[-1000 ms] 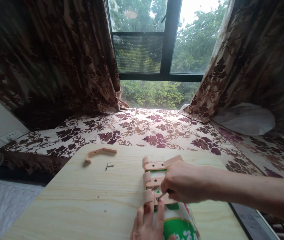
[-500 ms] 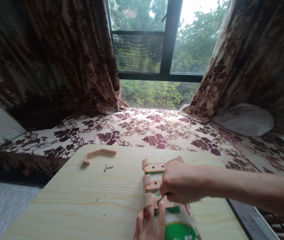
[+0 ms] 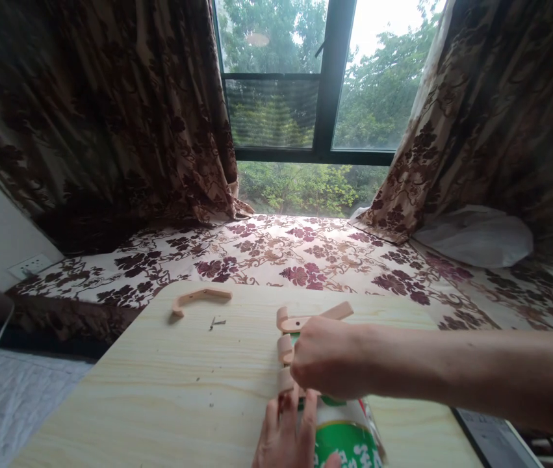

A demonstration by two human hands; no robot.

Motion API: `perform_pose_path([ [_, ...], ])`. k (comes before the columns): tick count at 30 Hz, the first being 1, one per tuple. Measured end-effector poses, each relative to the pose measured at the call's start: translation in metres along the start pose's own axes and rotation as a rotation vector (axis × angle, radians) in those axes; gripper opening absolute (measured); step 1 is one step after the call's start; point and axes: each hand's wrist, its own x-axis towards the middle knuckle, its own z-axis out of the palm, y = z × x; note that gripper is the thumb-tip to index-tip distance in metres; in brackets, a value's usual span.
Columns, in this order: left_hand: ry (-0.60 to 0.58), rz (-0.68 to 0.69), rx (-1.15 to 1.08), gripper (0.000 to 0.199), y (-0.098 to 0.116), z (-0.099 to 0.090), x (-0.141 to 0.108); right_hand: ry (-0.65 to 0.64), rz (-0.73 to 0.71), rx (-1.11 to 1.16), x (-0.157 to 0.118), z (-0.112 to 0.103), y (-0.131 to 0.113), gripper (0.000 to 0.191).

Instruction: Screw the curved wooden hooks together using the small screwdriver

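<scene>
Three curved wooden hooks, the far one (image 3: 300, 322), the middle one (image 3: 284, 349) and the near one (image 3: 286, 380), lie in a row on a green and white packet (image 3: 347, 442). My left hand (image 3: 288, 432) presses its fingertips on the near hook, fingers spread, at the packet's left side. Above the middle and near hooks is my right hand (image 3: 325, 357), fingers curled closed; what it grips is hidden beneath it. It covers most of both hooks.
Another wooden hook (image 3: 203, 296) and small screws (image 3: 217, 322) lie on the pale wooden board (image 3: 159, 390). A device with a screen (image 3: 488, 435) is at the right edge. Beyond are a flowered cover (image 3: 300, 250), curtains and a window.
My right hand has shifted left and now hides the thin metal tool it held at the near hook. The view has also shifted slightly.
</scene>
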Motion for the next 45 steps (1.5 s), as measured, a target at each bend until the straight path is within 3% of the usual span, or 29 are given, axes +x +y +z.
perform_pose_path([
  [6,-0.026,-0.028,-0.036,0.066,0.002,-0.003,0.003,0.088,0.06,0.044,-0.003,0.014,0.003,0.011],
  [14,0.058,-0.102,-0.012,0.056,0.009,-0.013,0.012,0.187,0.134,0.052,-0.011,0.029,0.009,0.018],
  [20,0.09,-0.122,-0.08,0.048,0.012,-0.02,0.015,0.106,0.257,0.228,-0.009,0.023,0.015,0.021],
  [24,0.072,-0.156,-0.117,0.048,0.016,-0.024,0.016,0.104,0.304,0.126,-0.011,0.016,0.008,0.023],
  [26,0.049,-0.174,-0.132,0.05,0.018,-0.025,0.016,0.116,0.302,0.061,-0.014,0.016,0.006,0.021],
  [31,0.022,-0.168,-0.131,0.053,0.017,-0.025,0.014,0.197,0.13,0.032,-0.019,0.023,0.011,0.018],
  [37,0.05,-0.184,-0.135,0.048,0.018,-0.024,0.015,0.089,0.233,0.129,-0.017,0.016,0.014,0.016],
  [45,0.052,-0.18,-0.149,0.047,0.016,-0.026,0.016,0.123,0.229,0.086,-0.019,0.02,0.013,0.02],
])
